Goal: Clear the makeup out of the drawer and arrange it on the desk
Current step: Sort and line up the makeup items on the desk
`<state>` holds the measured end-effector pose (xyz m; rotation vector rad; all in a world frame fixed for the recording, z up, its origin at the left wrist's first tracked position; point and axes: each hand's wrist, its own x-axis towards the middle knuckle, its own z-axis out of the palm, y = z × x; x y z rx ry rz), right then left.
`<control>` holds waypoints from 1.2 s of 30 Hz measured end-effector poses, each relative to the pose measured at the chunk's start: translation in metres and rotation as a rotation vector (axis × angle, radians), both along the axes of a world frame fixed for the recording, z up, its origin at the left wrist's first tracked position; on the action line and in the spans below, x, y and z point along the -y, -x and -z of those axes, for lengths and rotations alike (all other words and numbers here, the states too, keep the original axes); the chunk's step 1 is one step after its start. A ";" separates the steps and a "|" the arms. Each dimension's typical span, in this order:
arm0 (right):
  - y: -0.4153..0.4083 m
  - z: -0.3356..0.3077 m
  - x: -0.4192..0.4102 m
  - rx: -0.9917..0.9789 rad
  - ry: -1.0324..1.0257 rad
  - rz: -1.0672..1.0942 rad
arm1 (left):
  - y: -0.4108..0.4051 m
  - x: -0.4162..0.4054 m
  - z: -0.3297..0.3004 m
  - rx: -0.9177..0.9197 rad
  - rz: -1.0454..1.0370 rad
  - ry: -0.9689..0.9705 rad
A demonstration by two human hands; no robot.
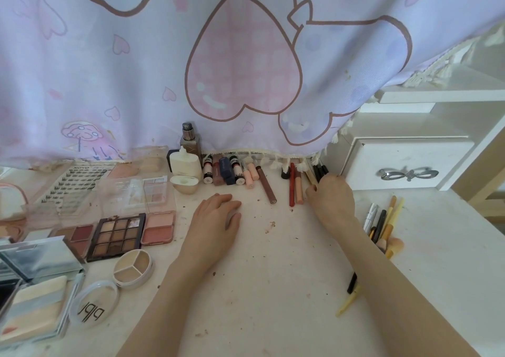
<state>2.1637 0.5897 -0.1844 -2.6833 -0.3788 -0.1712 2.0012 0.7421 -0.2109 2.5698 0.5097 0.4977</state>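
Makeup is laid out on the white desk [273,261]. A row of lip tubes [232,171] and pencils [293,184] lies along the curtain hem. My right hand [332,195] reaches to the row's right end, beside the closed white drawer box [404,162], and its curled fingers grip thin black pencils [320,170] whose tips stick out past them. My left hand [218,217] rests flat on the desk with relaxed fingers, holding nothing. Several brushes [382,222] lie to the right, partly under my right forearm.
Eyeshadow palettes [117,236], blush [159,227], a round concealer pot [132,268], a lid [94,304], lash trays [73,184] and a powder compact [32,302] fill the left side. Foundation bottles [188,149] stand at the back. A pink printed curtain [246,56] hangs behind.
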 end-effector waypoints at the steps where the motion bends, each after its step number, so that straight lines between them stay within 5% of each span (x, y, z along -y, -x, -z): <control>1: 0.000 0.000 -0.001 0.018 0.024 -0.003 | 0.000 0.000 0.000 -0.006 0.000 -0.001; 8: 0.002 -0.003 -0.009 0.010 0.212 0.006 | 0.002 0.000 -0.002 0.004 0.003 -0.014; 12: 0.006 -0.018 0.001 -0.085 0.016 0.021 | 0.002 0.000 -0.001 -0.003 0.006 -0.025; 23: 0.052 -0.026 -0.003 -0.122 -0.048 -0.282 | 0.003 0.001 -0.001 -0.010 0.006 -0.013; 31: 0.037 -0.023 -0.005 -0.127 -0.124 -0.117 | 0.002 0.001 0.000 0.021 0.002 -0.020; 36: 0.038 -0.016 -0.002 -0.083 -0.276 -0.200 | 0.000 0.003 -0.003 0.070 -0.023 0.038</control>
